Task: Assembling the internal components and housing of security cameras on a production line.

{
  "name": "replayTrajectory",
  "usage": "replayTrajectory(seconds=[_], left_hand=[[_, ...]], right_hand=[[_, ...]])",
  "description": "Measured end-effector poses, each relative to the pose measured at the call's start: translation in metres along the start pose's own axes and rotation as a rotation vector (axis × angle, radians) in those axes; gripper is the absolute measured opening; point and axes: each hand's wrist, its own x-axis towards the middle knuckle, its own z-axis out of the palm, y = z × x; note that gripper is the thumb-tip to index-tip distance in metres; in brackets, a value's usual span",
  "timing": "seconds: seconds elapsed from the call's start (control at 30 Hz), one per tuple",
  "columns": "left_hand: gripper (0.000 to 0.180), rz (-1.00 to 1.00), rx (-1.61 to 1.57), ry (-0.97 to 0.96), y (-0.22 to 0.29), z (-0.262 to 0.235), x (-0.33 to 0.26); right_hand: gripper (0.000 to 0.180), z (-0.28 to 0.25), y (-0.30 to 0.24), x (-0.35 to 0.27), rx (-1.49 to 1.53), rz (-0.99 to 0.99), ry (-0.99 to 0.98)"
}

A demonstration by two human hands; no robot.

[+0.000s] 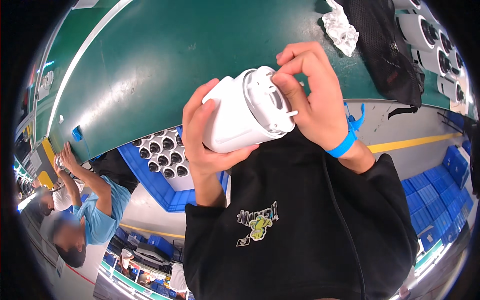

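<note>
A white, rounded camera housing [232, 117] is held up in front of my chest, tilted so that its open end turns to the upper right. My left hand [200, 130] wraps around its closed side, thumb below and fingers over the top. At the open rim, my right hand [312, 92] bends its fingers into a pinch; whatever lies between the fingertips is hidden. A small white peg [292, 113] juts from the opening beside the right palm. Inside the rim, white moulded fittings [262, 85] surround a darker hollow. A blue band circles my right wrist.
A green table [165, 55] stretches ahead, with crumpled white paper [341, 29] and a black mesh bag [385, 50]. White cameras [425, 32] stand at the far right. Below the table edge, a blue crate [175, 202] holds several more. A person in light blue [107, 200] works at left.
</note>
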Motion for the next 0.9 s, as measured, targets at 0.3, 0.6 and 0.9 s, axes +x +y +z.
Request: replayTrajectory(seconds=[0.3, 0.6, 0.9], left_hand=[[0.08, -0.063, 0.046, -0.138, 0.003, -0.045, 0.012], [0.087, -0.25, -0.037, -0.249, 0.024, -0.066, 0.018], [0.098, -0.372, -0.552, 0.253, 0.013, 0.035, 0.022]], right_hand=[[0.017, 0.021, -0.004, 0.021, 0.003, 0.005, -0.213], [0.007, 0.016, -0.02, 0.011, 0.036, 0.196, -0.273], [0.088, 0.012, -0.012, 0.022, 0.953, 0.371, -0.298]])
